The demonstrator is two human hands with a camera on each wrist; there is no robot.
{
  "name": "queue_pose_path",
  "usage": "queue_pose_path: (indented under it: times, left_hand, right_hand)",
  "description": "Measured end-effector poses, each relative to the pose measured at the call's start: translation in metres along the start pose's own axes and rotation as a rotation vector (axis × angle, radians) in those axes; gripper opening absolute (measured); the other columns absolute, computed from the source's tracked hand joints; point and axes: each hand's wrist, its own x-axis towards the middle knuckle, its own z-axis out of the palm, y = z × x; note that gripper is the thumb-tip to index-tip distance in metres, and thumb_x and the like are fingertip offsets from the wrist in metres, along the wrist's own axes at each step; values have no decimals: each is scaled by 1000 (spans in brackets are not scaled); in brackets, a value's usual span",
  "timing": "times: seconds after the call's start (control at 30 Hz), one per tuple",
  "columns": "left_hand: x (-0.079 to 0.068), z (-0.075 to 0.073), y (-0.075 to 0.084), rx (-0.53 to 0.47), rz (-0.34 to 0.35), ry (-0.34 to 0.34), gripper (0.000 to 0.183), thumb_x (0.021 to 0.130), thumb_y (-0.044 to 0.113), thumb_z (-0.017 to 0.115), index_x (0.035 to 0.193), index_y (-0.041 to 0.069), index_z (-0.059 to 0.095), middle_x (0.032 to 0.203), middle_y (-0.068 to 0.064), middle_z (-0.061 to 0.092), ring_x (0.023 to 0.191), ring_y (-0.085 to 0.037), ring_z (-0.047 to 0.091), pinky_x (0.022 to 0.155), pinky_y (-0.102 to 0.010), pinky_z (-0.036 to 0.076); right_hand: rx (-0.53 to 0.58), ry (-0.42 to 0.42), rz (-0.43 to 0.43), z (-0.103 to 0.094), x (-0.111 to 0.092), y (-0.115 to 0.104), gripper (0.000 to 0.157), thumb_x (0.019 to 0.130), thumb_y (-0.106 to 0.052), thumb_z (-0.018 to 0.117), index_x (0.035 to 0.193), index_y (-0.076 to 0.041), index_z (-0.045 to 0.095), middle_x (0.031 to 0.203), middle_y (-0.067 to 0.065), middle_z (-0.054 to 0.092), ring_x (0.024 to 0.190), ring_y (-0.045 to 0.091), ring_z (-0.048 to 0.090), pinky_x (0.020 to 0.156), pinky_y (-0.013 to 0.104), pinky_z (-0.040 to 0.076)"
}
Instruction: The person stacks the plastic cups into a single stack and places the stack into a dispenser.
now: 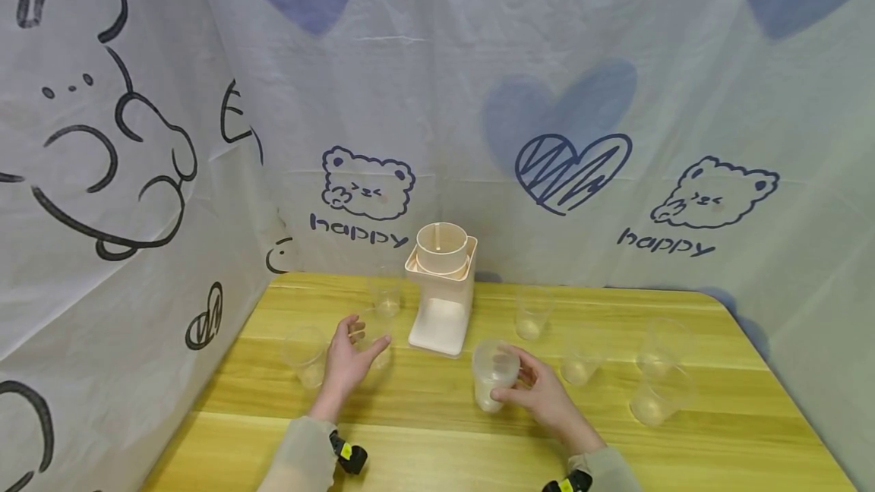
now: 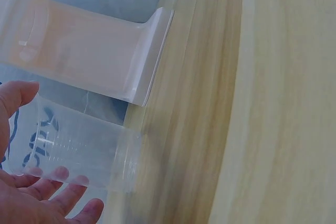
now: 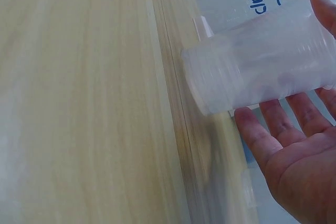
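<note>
A whitish, see-through stack of plastic cups (image 1: 494, 374) stands upright on the table, right of centre. My right hand (image 1: 540, 393) grips its side, thumb in front and fingers round the far side; faint finger shapes show through the plastic in the right wrist view (image 3: 294, 145). To the left, my left hand (image 1: 350, 359) has its thumb and fingers spread around a single clear plastic cup (image 2: 84, 140). A small gap shows between thumb and cup. Between the hands, farther back, stands a pale pink cup-holder-like stand (image 1: 440, 321) with a round ring on top (image 1: 443, 249).
Several other clear cups stand on the wood-grain table (image 1: 424, 431): one at the left (image 1: 311, 363), one behind the left hand (image 1: 386, 301), and more at the right, including a near one (image 1: 652, 401). A printed cloth (image 1: 437, 112) hangs behind the table and along its left side.
</note>
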Motion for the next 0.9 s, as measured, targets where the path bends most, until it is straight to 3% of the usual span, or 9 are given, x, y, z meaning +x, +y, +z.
queue_pose_path:
  times: [0.23,0.5,0.73,0.9]
  left_hand:
    - [-3,-2,0,1,9,-6,81,87,33,77,146,-1,33,137,-21,48,125,-39,46,96,-56,44]
    - [-6,-2,3,-24,25,-25,81,84,33,79,146,3,35,137,-19,49,124,-36,49,98,-53,44]
    - [-14,-3,20,-60,82,-37,78,83,29,81,143,4,40,133,-18,53,119,-34,53,102,-52,41]
    - [-22,-2,35,-85,120,-36,70,79,22,84,137,5,47,125,-13,58,113,-32,56,98,-49,44]
  right_hand:
    - [1,11,7,0,0,-1,75,79,-9,83,145,-9,47,136,15,54,121,32,53,95,33,47]
    - [10,-3,-1,-1,0,-1,75,80,-11,82,145,-9,46,137,16,52,123,35,51,99,39,46]
    - [6,4,-1,-1,0,0,75,79,-12,83,145,-10,47,136,16,54,122,34,52,98,38,46]
    - [-16,15,-4,-1,1,2,75,78,-13,84,144,-10,48,135,16,55,121,33,53,97,37,46]
